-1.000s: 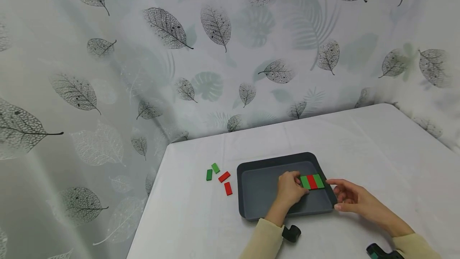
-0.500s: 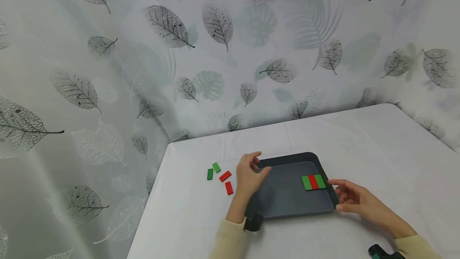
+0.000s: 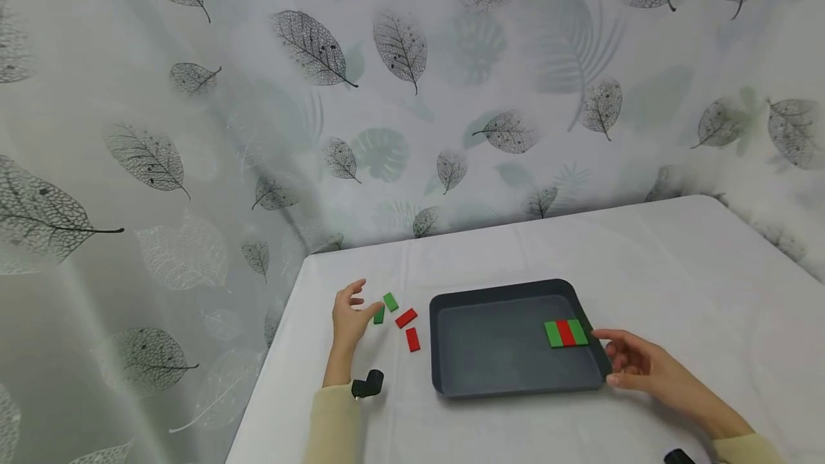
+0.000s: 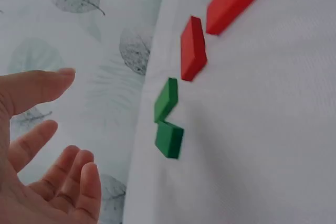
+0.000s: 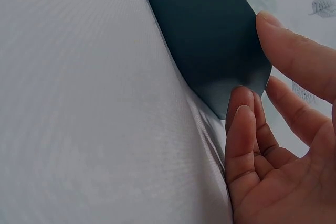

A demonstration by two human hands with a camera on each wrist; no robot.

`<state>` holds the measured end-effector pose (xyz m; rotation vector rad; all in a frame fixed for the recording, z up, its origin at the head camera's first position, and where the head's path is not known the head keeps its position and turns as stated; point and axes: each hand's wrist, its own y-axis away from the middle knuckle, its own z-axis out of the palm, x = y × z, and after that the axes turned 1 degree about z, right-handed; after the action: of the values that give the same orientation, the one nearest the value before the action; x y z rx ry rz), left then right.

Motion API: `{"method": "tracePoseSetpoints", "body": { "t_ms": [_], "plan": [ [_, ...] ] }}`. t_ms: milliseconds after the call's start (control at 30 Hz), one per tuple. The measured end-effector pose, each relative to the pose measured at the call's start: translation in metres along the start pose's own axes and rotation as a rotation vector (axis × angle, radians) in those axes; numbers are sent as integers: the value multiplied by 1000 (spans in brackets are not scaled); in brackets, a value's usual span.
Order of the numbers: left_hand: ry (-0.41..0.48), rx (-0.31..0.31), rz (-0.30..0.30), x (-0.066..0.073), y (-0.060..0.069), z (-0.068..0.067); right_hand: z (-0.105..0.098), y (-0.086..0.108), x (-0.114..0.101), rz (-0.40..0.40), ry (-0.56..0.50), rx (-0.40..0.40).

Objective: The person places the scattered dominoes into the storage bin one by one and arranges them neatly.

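Observation:
My left hand hovers with thumb and fingers spread and nothing between them. Its thumb is nearest a dark green block, partly covered in the head view. Close by on the cloth lie a lighter green block and two red blocks, one slanted and one more upright. A dark grey tray holds a row of three blocks near its right side: green, red, green. My right hand, fingers loosely bent, rests at the tray's right edge, thumb against the rim.
A white cloth covers the table. Behind and to the left hangs a leaf-patterned curtain. A black wrist camera sits on the left wrist.
My left hand has let go of the block row in the tray and moved left across the tray to the loose blocks. My right hand has stayed at the tray's edge.

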<state>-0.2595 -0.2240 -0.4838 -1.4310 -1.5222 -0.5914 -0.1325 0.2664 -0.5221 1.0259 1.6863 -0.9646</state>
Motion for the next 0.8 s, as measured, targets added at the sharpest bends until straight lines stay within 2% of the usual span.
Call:
{"method": "tracePoseSetpoints", "body": {
  "t_ms": [67,133,333,567,800],
  "plan": [
    [-3,-37,-66,-9,-1,-2,0,0,0,5,-3,-4],
    [-16,-82,-104,-17,-2,-1,0,0,0,0,-9,-7],
    [-63,-171,-161,-31,-2,3,2,0,2,-40,-40,-16],
    [-107,-184,-182,-41,-6,4,1,0,0,41,-26,-14],
    [-180,-190,-177,-42,-10,5,-1,0,2,-6,-45,-22]
  ]
}}
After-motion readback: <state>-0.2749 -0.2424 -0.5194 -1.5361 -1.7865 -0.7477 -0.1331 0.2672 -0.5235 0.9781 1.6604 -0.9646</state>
